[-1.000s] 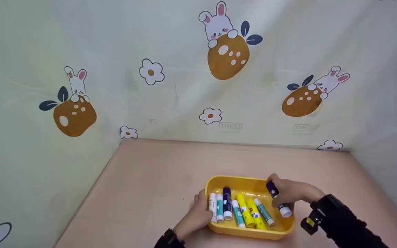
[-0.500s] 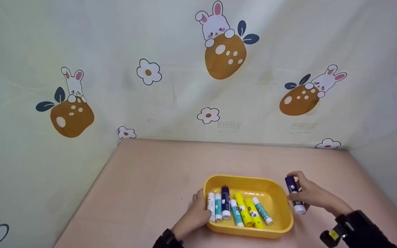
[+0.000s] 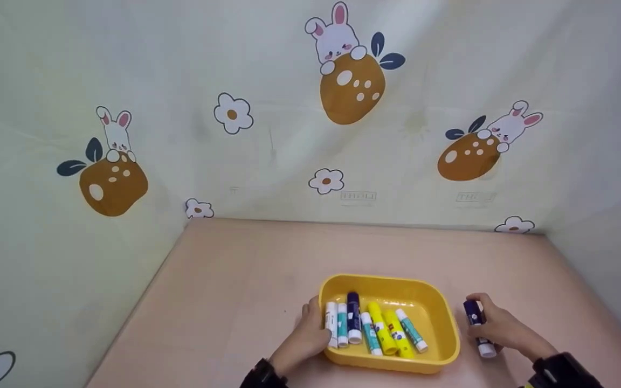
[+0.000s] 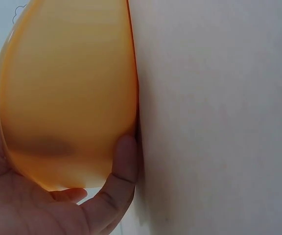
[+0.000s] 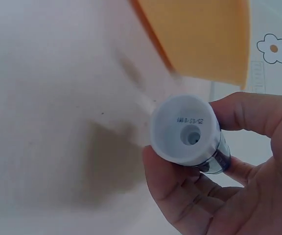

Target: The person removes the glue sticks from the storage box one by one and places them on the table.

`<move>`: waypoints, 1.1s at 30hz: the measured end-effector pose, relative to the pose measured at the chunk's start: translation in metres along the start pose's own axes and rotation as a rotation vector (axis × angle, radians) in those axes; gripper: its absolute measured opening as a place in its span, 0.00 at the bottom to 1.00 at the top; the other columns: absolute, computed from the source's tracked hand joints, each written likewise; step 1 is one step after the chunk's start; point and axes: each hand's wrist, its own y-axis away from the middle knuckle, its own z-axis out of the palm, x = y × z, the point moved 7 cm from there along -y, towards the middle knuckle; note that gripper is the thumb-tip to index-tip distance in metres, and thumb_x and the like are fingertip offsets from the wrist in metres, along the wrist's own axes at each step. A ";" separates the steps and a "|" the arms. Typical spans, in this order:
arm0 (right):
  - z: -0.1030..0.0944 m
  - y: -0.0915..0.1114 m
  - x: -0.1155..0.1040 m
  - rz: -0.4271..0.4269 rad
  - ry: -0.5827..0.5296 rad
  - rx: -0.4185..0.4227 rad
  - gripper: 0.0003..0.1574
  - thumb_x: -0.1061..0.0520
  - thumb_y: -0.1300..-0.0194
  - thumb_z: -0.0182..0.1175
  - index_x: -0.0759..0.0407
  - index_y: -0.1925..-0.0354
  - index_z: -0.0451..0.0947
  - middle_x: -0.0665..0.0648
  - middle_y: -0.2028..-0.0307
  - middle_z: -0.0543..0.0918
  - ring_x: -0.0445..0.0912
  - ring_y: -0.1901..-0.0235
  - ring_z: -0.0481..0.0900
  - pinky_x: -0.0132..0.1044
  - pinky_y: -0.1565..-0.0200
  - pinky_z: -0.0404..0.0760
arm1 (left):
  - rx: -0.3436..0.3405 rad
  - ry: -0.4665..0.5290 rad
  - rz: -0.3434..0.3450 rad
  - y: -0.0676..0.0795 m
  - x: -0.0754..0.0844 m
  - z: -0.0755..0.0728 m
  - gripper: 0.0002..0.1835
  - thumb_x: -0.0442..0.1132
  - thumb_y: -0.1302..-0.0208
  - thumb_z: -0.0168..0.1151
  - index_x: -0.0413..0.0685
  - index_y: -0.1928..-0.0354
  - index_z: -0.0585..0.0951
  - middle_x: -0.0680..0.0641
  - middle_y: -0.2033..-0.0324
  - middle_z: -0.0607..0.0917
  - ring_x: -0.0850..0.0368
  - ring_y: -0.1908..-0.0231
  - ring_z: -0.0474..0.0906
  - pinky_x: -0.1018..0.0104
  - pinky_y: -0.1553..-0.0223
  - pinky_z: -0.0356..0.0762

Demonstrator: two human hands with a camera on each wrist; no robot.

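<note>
My right hand (image 3: pixel 504 330) grips a dark blue glue stick (image 3: pixel 473 312) with a white base, just to the right of a yellow plastic tray (image 3: pixel 386 364). In the right wrist view its round white end (image 5: pixel 173 132) faces the camera, and its shadow falls on the table a little apart from it. My left hand (image 3: pixel 304 334) holds the tray by its left wall, thumb at the rim and fingers on the outside. Inside lie a white glue stick (image 3: pixel 331 324), another dark blue one (image 3: pixel 353 318), several teal-and-white ones (image 3: pixel 371 334) and two yellow ones (image 3: pixel 381 327).
The tray stands on a pale pink tabletop (image 3: pixel 246 280). Behind it rises a light cloth backdrop (image 3: pixel 267 161) printed with rabbits and flowers, which also flanks the table on both sides.
My right hand has lifted the dark blue glue stick from the tray's right end, carried it over the rim to the right, and lowered it beside the tray. My left hand stays put.
</note>
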 end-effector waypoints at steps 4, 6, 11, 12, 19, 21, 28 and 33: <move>0.007 -0.004 0.008 0.020 0.037 -0.013 0.45 0.58 0.48 0.61 0.62 0.38 0.49 0.74 0.57 0.69 0.49 0.71 0.73 0.35 0.73 0.76 | 0.003 0.007 -0.017 0.000 0.000 0.000 0.40 0.23 0.55 0.49 0.35 0.35 0.50 0.36 0.48 0.63 0.44 0.48 0.63 0.44 0.41 0.60; 0.009 -0.005 0.011 0.033 0.053 -0.018 0.45 0.58 0.48 0.62 0.63 0.38 0.50 0.76 0.54 0.68 0.49 0.69 0.73 0.36 0.71 0.76 | 0.002 0.008 -0.029 0.000 -0.001 0.000 0.40 0.23 0.54 0.49 0.35 0.34 0.50 0.36 0.48 0.63 0.44 0.47 0.63 0.44 0.41 0.60; 0.011 -0.007 0.013 0.062 0.102 -0.032 0.46 0.57 0.49 0.64 0.67 0.39 0.51 0.77 0.51 0.66 0.51 0.65 0.73 0.38 0.65 0.77 | 0.002 0.009 -0.039 -0.001 -0.002 0.000 0.40 0.23 0.53 0.49 0.36 0.34 0.50 0.36 0.47 0.63 0.45 0.47 0.63 0.44 0.41 0.60; 0.011 -0.007 0.013 0.063 0.108 -0.036 0.46 0.56 0.49 0.64 0.67 0.38 0.51 0.77 0.51 0.66 0.52 0.64 0.73 0.39 0.65 0.77 | 0.001 0.010 -0.038 -0.001 -0.002 0.000 0.40 0.23 0.54 0.49 0.36 0.34 0.50 0.36 0.47 0.63 0.44 0.47 0.63 0.44 0.41 0.60; 0.011 -0.007 0.011 0.074 0.135 -0.049 0.49 0.55 0.50 0.65 0.67 0.37 0.50 0.77 0.50 0.65 0.52 0.63 0.72 0.41 0.63 0.77 | 0.006 0.004 -0.042 -0.001 -0.002 0.000 0.41 0.23 0.54 0.49 0.36 0.34 0.50 0.36 0.46 0.63 0.44 0.47 0.63 0.44 0.41 0.60; 0.010 -0.007 0.010 0.067 0.144 -0.053 0.51 0.55 0.50 0.65 0.67 0.37 0.49 0.78 0.51 0.64 0.52 0.63 0.72 0.41 0.63 0.77 | 0.007 0.007 -0.045 -0.002 -0.002 0.000 0.41 0.23 0.54 0.49 0.36 0.34 0.50 0.36 0.46 0.63 0.44 0.47 0.63 0.44 0.40 0.60; -0.001 -0.006 0.001 0.004 0.179 -0.016 0.55 0.51 0.51 0.66 0.71 0.36 0.47 0.78 0.51 0.64 0.61 0.55 0.70 0.56 0.52 0.72 | -0.002 0.021 -0.017 -0.001 -0.001 0.000 0.40 0.23 0.55 0.48 0.35 0.34 0.49 0.35 0.48 0.62 0.44 0.49 0.63 0.44 0.42 0.60; -0.011 -0.001 -0.017 -0.095 0.184 0.045 0.51 0.54 0.49 0.64 0.72 0.36 0.48 0.80 0.48 0.61 0.70 0.48 0.65 0.59 0.52 0.71 | -0.025 0.053 -0.033 -0.001 -0.002 0.002 0.40 0.23 0.53 0.48 0.36 0.34 0.48 0.36 0.47 0.61 0.46 0.49 0.62 0.46 0.41 0.60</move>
